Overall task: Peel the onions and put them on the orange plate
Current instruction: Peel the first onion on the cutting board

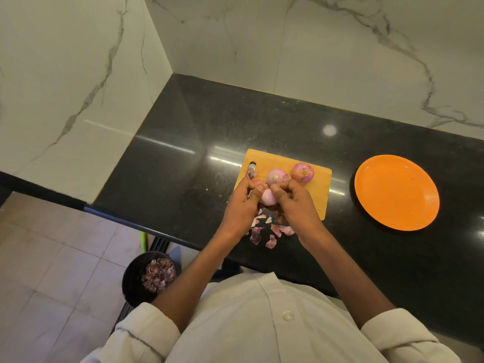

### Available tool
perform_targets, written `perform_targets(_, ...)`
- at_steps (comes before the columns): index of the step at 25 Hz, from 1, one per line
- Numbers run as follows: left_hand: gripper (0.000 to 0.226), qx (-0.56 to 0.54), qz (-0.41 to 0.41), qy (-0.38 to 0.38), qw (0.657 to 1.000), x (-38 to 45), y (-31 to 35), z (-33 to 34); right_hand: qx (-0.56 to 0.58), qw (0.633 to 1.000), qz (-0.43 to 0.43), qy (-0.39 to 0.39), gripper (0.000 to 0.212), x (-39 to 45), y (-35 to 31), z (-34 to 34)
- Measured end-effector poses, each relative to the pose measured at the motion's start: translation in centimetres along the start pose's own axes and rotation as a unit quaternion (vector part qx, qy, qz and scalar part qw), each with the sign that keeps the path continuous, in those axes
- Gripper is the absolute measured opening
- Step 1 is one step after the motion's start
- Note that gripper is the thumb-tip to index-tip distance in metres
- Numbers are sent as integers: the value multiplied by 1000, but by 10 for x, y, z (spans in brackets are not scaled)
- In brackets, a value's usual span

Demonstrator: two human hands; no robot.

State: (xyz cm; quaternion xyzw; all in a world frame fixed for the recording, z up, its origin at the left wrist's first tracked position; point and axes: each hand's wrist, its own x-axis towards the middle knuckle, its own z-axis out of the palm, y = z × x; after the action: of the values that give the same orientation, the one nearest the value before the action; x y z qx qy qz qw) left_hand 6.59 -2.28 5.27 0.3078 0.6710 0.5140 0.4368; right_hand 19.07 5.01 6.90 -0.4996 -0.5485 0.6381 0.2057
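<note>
A pale, mostly peeled onion is held between both hands above the near left part of a wooden cutting board. My left hand grips it from the left, and my right hand pinches it from the right with thumb and fingers. Two more onions lie on the board behind: a pinkish one and a darker, unpeeled one. The orange plate sits bare on the counter to the right.
Loose purple onion skins lie on the black counter near its front edge, with more at the board's left corner. On the floor to the left stands a dark bin holding peels. Marble walls close the back and left.
</note>
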Motion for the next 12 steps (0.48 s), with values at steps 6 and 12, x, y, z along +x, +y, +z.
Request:
perform_targets(6,13,6,-50,78,996,7,-4,1,25,999,-26,21,25,-4,4,4)
perform_targets(12,9,-36,-66,66,995,4,-13,-11,50,998,-31,22,40,-6,4,1)
